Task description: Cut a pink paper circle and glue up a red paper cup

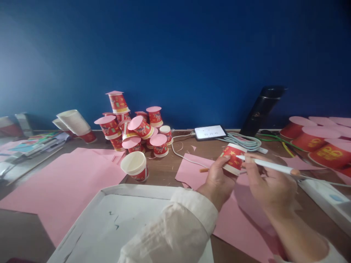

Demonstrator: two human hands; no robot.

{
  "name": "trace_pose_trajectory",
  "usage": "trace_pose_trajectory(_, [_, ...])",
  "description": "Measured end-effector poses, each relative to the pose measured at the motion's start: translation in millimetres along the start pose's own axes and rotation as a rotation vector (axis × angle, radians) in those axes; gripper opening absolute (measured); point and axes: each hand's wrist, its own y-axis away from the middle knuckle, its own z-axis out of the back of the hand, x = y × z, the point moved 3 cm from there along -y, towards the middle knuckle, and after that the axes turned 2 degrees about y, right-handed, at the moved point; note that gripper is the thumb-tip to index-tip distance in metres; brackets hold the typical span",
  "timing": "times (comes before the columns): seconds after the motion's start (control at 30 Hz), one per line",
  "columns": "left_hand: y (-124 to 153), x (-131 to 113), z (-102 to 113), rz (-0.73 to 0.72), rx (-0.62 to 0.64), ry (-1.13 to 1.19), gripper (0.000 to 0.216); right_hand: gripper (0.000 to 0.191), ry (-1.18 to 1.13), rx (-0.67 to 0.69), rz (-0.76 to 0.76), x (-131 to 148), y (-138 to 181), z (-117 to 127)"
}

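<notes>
My left hand (218,182) grips a red paper cup (230,156) with yellow star decorations, thumb on its side. The cup is tilted a little, and its white ends show above and below the red. In my right hand (270,186) is a white corded pen-like tool (271,165), its pointed tip at the cup's printed side. Whether the tip touches the cup, I cannot tell. Pink paper sheets (241,226) lie beneath both hands. A white tray or box lid (137,215) with a few dark marks lies under my left sleeve.
Red cups topped with pink paper discs (137,124) are piled by the wall. More large red containers (315,138) stand right. A small cup stack (134,166), white cup stack (74,122), pink sheets (74,182), phone (210,132), coiled cable (244,141) and black flask (261,109) surround.
</notes>
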Motion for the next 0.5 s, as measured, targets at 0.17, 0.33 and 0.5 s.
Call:
trace_pose_trajectory(0.17, [-2.4, 0.2, 1.3, -0.010, 0.019, -0.011, 0.010, 0.040, -0.015, -0.012, 0.003, -0.2, 0.5, 1.1])
trace_pose_trajectory(0.33, [-2.7, 0.1, 2.2, -0.011, 0.025, -0.021, 0.010, 0.041, -0.013, 0.006, -0.016, 0.6, 0.8, 1.0])
trace_pose_trajectory(0.5, [-2.0, -0.4, 1.8, -0.007, 0.049, -0.021, 0.010, 0.045, -0.008, 0.015, -0.036, 0.3, 0.6, 0.9])
